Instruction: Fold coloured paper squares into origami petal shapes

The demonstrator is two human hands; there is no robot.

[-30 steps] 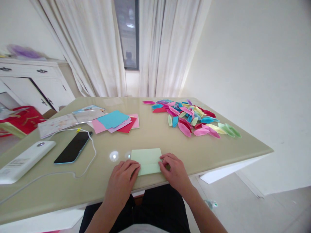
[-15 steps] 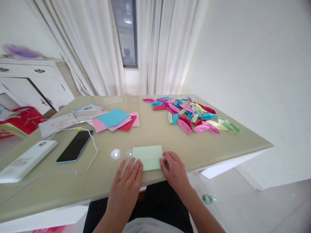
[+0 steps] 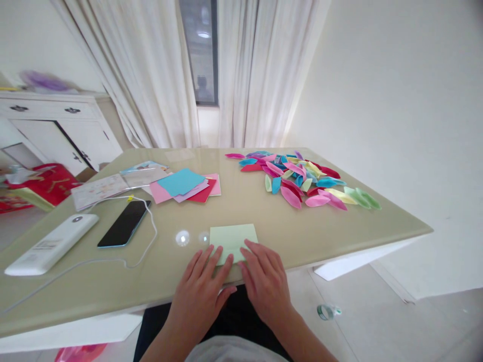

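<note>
A pale green sheet of paper (image 3: 231,236) lies near the table's front edge, with a faint crease running across it. My left hand (image 3: 204,281) rests on its lower left part, fingers spread and the thumb stretched out off the table edge. On the lower right part lies my right hand (image 3: 266,276), its fingers extended with the tips on the sheet. Both hands press from above rather than grasp. The sheet's lower edge is partly covered by the fingers.
Folded colored paper pieces (image 3: 292,176) are heaped at the back right. Left of the middle lie loose colored sheets (image 3: 183,182) and clear packets (image 3: 101,191). A black phone (image 3: 124,225), a white power bank (image 3: 53,246) and a white cable (image 3: 153,236) occupy the left side.
My right hand has moved from the sheet's right edge onto its lower right part, its fingers straightening. My left thumb has spread outward. The view has shifted slightly.
</note>
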